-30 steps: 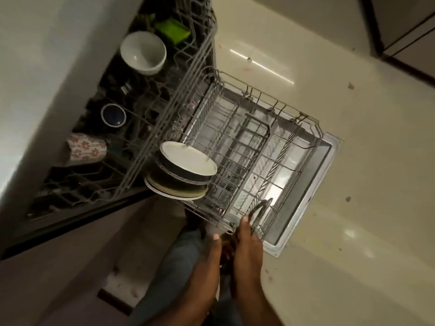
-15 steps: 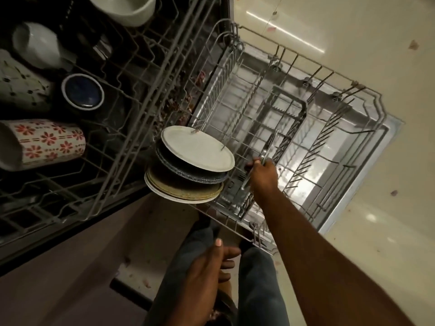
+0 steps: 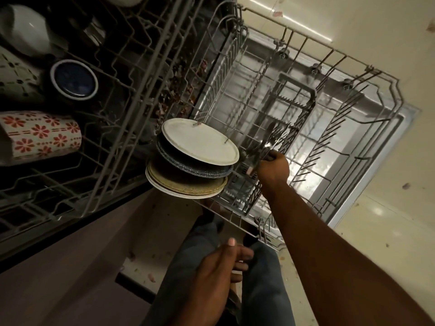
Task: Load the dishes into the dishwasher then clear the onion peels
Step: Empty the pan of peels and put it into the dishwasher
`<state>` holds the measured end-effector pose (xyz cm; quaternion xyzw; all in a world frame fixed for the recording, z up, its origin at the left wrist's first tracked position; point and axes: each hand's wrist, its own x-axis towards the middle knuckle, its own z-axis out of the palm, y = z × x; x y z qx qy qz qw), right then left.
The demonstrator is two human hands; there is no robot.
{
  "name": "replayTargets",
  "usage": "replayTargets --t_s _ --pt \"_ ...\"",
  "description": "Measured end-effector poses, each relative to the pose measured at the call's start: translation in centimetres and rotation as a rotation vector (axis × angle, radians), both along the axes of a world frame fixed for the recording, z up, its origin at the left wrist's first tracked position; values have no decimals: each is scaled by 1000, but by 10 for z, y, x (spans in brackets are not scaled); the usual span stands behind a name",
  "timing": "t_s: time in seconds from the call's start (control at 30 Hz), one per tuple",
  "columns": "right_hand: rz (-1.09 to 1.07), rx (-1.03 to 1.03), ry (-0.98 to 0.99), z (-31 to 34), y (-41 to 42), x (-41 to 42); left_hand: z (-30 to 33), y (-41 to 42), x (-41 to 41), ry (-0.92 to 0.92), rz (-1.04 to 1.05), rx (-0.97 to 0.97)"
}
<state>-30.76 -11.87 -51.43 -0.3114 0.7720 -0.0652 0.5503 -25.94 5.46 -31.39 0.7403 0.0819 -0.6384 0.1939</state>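
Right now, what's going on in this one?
A person is loading a dishwasher. The right hand grips a bunch of forks, tines up, over the cutlery basket in the pulled-out lower rack. A few plates already stand at that rack's near corner; mugs sit in the upper rack. The left hand hangs open near the legs.

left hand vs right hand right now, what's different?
The right hand reaches out over the grey wire lower rack; the left hand hangs back above the knees. The right grips a bunch of metal forks; the left holds nothing visible, fingers loosely curled. Both are bare.
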Motion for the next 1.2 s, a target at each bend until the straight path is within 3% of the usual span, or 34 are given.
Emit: replayTargets --t_s 0.2,0.43,0.87,1.2 --pt "-115 -34 -89 42 25 -29 27 6 -1 -26 -2 -52" --pt "-72 -57 -206 159 77 -70 109 15 -6 -81 71 -137" --pt "890 -303 -590 425 120 23 277 99 37 -364 560 -460" --pt "1427 -466 -779 522 242 147 343 231 130 -686 933 -687"
